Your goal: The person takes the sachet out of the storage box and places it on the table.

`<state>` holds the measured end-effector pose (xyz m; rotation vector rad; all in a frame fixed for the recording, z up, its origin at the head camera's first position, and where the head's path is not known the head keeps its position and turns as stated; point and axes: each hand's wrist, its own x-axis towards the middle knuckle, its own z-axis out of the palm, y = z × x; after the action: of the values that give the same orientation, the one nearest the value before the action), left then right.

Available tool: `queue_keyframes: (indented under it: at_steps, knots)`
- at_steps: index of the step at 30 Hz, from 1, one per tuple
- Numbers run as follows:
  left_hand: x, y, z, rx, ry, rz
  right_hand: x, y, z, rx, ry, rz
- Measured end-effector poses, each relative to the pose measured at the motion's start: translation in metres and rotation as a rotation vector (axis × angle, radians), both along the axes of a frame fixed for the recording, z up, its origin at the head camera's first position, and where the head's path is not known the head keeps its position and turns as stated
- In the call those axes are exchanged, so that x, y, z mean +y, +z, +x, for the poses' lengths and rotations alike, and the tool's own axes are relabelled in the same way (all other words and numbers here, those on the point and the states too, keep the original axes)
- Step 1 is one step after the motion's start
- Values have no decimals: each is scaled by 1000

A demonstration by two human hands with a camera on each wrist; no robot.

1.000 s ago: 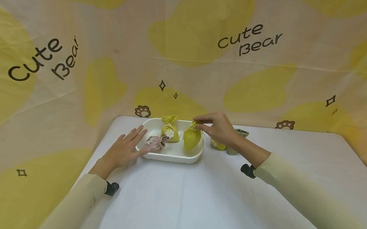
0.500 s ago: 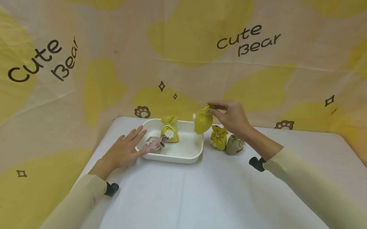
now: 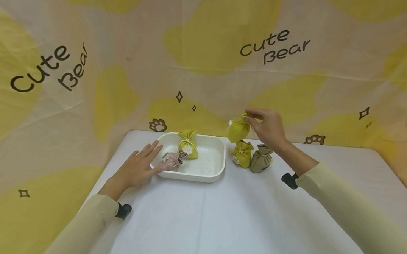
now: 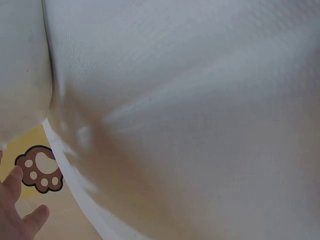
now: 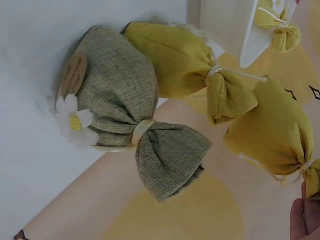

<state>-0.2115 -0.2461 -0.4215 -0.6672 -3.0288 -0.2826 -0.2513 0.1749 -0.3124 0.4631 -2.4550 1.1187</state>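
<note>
My right hand [image 3: 270,126] pinches a yellow drawstring sachet [image 3: 239,130] by its tied neck, holding it up behind the table's right-of-tray area. Below it on the table stand another yellow sachet [image 3: 242,154] and a grey-green sachet [image 3: 261,159]; the latter shows a white flower and a tan tag in the right wrist view. My left hand [image 3: 137,165] rests with fingers spread at the left rim of a white tray [image 3: 191,177]. Inside the tray are a yellow sachet [image 3: 188,143] with a white flower and a pinkish sachet [image 3: 170,160], partly behind my thumb.
A white cloth covers the table [image 3: 199,217]. Right behind its far edge hangs a yellow-and-beige printed curtain [image 3: 207,47] with lettering and paw prints. The curtain also runs along the left side.
My right hand has lifted the yellow sachet up out of the tray and carried it right, above the two standing sachets. My left hand has stayed at the tray.
</note>
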Motion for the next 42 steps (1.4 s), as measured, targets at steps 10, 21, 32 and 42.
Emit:
queue_keyframes:
  at_steps: [10,21,32,42]
  knots:
    - [0,0,0,-9,7,3,13,-1,-5,61,-89,-37]
    - [2,1,-1,-4,5,5,26,-8,-3,24,-147,11]
    - [1,1,1,-23,8,14,34,-30,-2,-49,-143,61]
    - [2,1,1,-28,14,16,39,-38,-5,-43,-180,79]
